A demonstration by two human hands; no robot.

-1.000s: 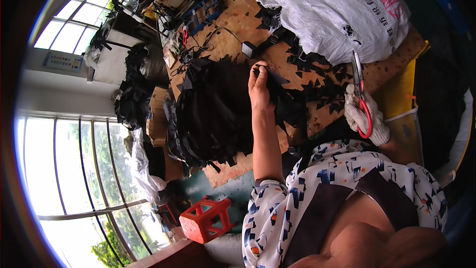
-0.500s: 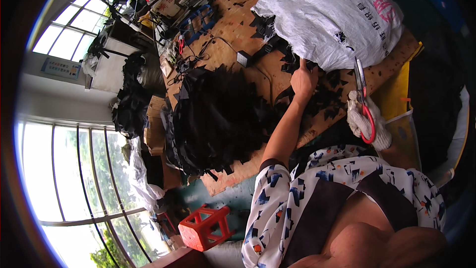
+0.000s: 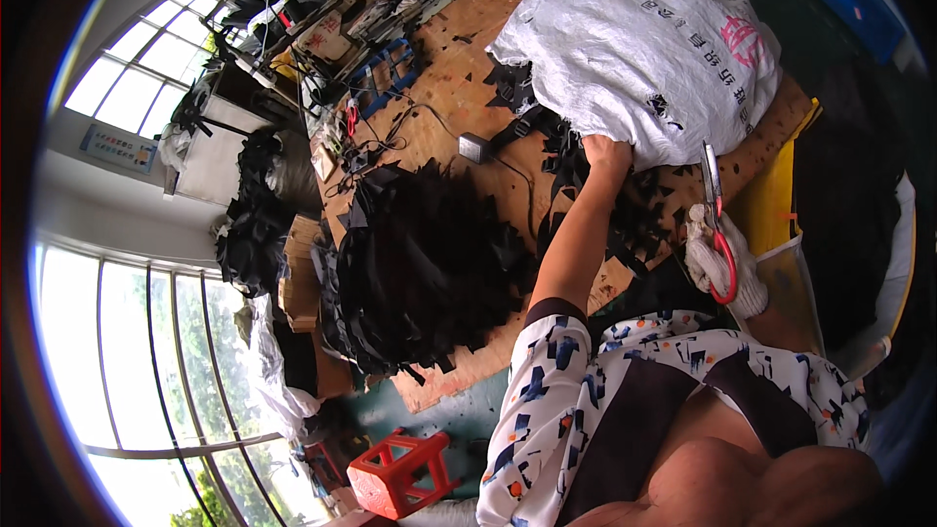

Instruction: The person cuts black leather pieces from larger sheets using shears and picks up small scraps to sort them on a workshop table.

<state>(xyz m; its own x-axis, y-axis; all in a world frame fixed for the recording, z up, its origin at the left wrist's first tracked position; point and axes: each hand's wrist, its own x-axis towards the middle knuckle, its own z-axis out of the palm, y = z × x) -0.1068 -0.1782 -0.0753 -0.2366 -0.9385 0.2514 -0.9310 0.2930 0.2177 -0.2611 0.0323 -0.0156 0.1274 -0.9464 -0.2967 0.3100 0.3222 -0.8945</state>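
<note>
My bare left hand (image 3: 609, 154) reaches in under the edge of a white woven sack (image 3: 634, 49); its fingers are hidden there. Jagged black fabric scraps (image 3: 561, 156) lie beside this hand and below the sack's edge. My right hand (image 3: 750, 273), in a white knitted glove, is closed around the red handles of a pair of scissors (image 3: 723, 256). The metal blades point away from me, their tips near the sack's lower right part. To the left of my left arm is a big heap of black fabric pieces (image 3: 420, 263).
The wooden table (image 3: 459, 59) carries a black adapter (image 3: 474, 146) with cables and a blue plastic basket (image 3: 388, 73). A yellow panel (image 3: 771, 205) stands along its right side. On the floor at lower left is a red stool (image 3: 390, 478). Barred windows line the left.
My left hand has gone farther under the sack's edge, so its fingers no longer show. My right hand still holds the scissors, and the whole view has shifted slightly.
</note>
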